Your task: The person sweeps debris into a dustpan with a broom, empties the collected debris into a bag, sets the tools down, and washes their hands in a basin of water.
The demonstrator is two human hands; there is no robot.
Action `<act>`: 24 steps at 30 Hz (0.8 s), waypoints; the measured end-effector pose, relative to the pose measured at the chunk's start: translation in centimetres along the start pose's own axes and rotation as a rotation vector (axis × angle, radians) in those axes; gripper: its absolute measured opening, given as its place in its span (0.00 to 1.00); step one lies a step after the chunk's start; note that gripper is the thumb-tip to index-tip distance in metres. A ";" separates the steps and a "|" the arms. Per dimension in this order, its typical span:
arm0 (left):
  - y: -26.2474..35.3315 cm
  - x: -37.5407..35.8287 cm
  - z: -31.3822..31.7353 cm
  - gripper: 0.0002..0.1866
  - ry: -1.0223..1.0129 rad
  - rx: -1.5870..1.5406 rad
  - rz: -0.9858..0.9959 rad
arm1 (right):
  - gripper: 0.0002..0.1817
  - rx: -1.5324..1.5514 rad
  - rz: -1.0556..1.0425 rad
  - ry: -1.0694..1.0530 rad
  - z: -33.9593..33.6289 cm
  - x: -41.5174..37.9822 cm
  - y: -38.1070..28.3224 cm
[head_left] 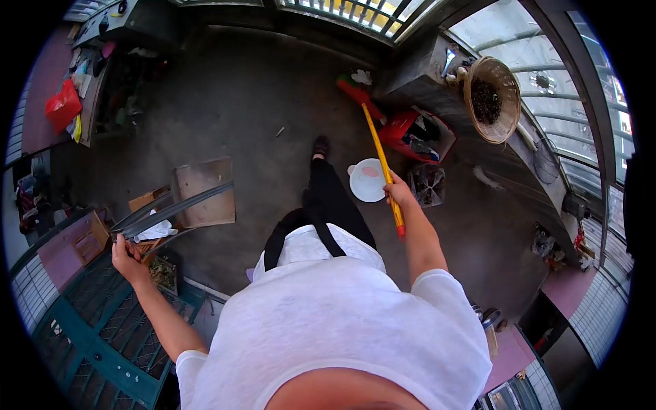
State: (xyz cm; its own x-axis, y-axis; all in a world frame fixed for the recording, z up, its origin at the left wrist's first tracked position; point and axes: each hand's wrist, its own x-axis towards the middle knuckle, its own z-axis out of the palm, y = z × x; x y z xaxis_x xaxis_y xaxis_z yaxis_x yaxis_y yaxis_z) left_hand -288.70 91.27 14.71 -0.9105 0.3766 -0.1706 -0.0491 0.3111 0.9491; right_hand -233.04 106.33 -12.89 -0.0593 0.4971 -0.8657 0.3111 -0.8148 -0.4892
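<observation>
My right hand is closed round a yellow broom handle with a red end cap, to the right of my body. The handle runs up to a red broom head on the floor. At the left, my left hand has its fingers bent at the end of some long dark grey strips, which it grips. The strips reach over a brown board. Beside the broom handle lies a round white lid or stool top.
A red bag and a clear plastic bag stand on the floor at the right. A wicker basket rests on the ledge. Green metal grating is at lower left. A small pale object lies on the floor ahead.
</observation>
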 end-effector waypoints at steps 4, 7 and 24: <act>-0.6 3.8 0.3 0.16 0.005 -0.023 -0.048 | 0.37 0.057 0.067 -0.044 2.2 -2.2 -2.8; 0.5 5.4 2.5 0.17 0.016 -0.075 -0.066 | 0.38 0.153 0.097 -0.017 2.3 -5.4 -1.6; 1.4 15.3 12.9 0.13 -0.398 -0.164 -0.111 | 0.37 0.261 0.016 0.129 11.6 -5.6 -7.2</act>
State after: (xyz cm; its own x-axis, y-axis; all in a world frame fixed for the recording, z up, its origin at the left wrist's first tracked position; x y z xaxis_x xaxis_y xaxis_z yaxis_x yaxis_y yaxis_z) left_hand -297.36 108.72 10.00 -0.6686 0.6654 -0.3320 -0.2317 0.2379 0.9433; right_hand -245.93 106.03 -5.76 0.0701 0.5037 -0.8610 0.0559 -0.8638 -0.5008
